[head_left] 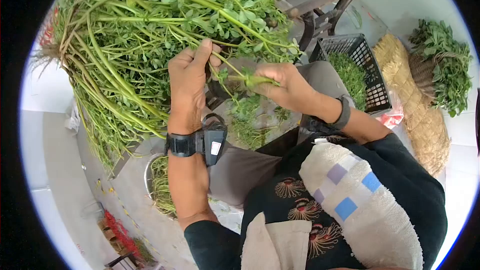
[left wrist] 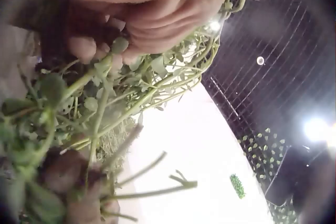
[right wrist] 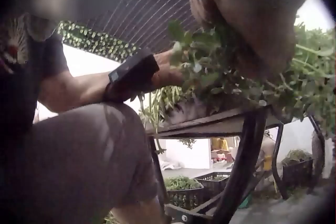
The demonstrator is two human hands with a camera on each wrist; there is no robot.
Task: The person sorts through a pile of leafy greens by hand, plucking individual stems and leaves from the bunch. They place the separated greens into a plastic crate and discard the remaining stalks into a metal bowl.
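A big heap of leafy green stems (head_left: 145,45) with roots at its left end covers the table in the head view. The left hand (head_left: 192,72) pinches a thin stem (head_left: 227,64) at the heap's near edge, thumb against fingers. To its right, the right hand (head_left: 282,86) has its fingers curled round a small bunch of cut stems (head_left: 262,80). In the left wrist view the left hand (left wrist: 152,14) bends over the leaves, with bare stem ends (left wrist: 152,192) below. Leaves (right wrist: 202,61) hang beneath the right hand (right wrist: 252,19) in the right wrist view.
A black crate (head_left: 377,77) of greens stands at the right, beside a woven sack (head_left: 410,115) and a dark leafy bundle (head_left: 445,65). Below the heap is a round container (head_left: 150,175) with stems. Loose greens (head_left: 247,125) lie between the person's legs.
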